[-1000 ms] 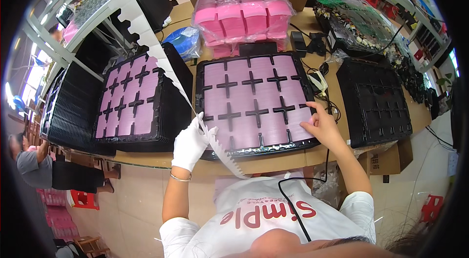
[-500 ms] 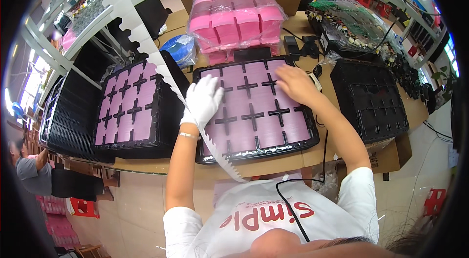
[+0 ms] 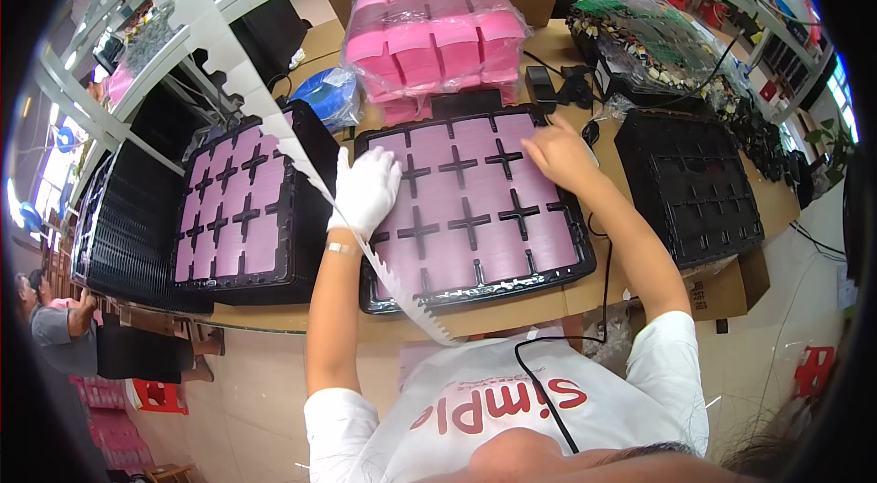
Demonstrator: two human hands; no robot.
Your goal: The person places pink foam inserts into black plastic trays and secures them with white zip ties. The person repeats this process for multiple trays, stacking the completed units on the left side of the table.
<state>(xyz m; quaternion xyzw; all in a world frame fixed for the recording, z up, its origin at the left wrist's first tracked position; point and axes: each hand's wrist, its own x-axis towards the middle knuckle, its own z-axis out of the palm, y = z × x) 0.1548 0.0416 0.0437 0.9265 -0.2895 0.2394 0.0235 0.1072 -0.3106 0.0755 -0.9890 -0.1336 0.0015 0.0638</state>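
In front of me on the table lies a black plastic tray (image 3: 475, 286) whose square compartments, parted by black crosses, hold pink-lilac sheets (image 3: 441, 193). My left hand (image 3: 364, 192), in a white glove, rests at the tray's left edge with its fingers stretched over the lilac sheets. My right hand (image 3: 565, 156) is bare and sits at the tray's far right edge, fingers apart and partly bent. Neither hand visibly holds anything. A white strip with a toothed edge (image 3: 315, 177) slants across the view, passing in front of my left wrist.
Left stands a similar filled tray (image 3: 233, 209) beside stacked black trays (image 3: 137, 218). Behind are wrapped pink blocks (image 3: 434, 35) and a blue roll (image 3: 327, 97). At right are a black tray stack (image 3: 699, 191) and green circuit boards (image 3: 639, 35). A cable (image 3: 607, 291) hangs near my right arm.
My left hand has slid slightly left and nearer to me, toward the tray's edge. My right hand has drawn back from over the sheets to the right rim.
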